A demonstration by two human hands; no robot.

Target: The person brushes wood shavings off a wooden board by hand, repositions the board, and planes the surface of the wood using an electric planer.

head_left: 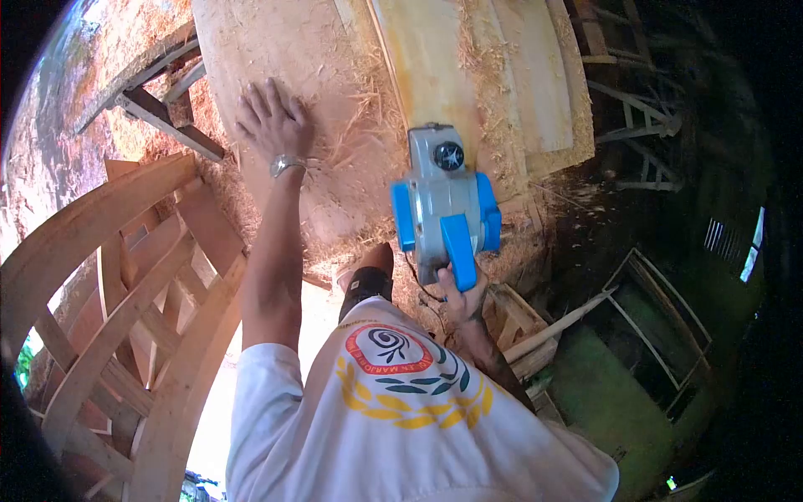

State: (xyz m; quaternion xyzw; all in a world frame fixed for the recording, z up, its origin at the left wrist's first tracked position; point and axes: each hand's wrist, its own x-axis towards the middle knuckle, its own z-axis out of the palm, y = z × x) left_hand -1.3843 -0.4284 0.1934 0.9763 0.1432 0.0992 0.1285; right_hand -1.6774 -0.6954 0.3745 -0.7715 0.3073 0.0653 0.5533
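A power planer (pixel 445 205) is gripped by the right hand (pixel 462 299) — the left hand (pixel 276 125) is spread flat on the board (pixel 333 92).

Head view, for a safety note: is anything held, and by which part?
The right grip holds a boxy grey-blue planer by its blue handle; the left grip, flat on a brown wooden board, holds nothing.

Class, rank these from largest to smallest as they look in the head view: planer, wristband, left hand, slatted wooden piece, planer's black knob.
1. Slatted wooden piece
2. Planer
3. Left hand
Unranked, smallest: wristband and black knob look too alike.
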